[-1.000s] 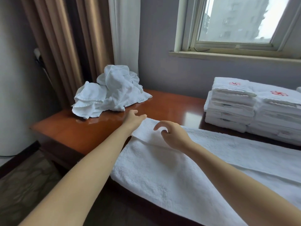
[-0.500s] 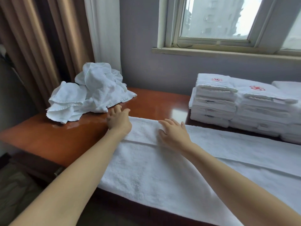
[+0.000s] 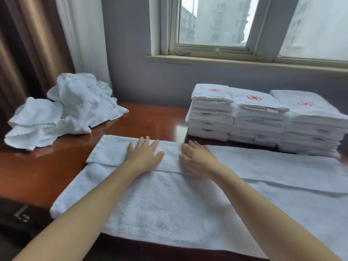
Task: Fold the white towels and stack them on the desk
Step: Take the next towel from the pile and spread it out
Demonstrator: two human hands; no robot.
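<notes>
Across the bench (image 3: 154, 117) lies a long white towel (image 3: 169, 200), far edge folded over; left hand (image 3: 145, 153) and right hand (image 3: 197, 159) press flat, fingers spread. Soft, limp terry (likely floppy): best pinched at corners.

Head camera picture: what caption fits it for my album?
Left hand and right hand press a partly folded white towel near a crumpled pile and three folded stacks.

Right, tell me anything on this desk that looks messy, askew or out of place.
Only the crumpled heap of white towels at the far left of the reddish-brown wooden desk looks untidy: unfolded and bunched. The three stacks of folded white towels sit square, and the spread white towel lies flat.
</notes>
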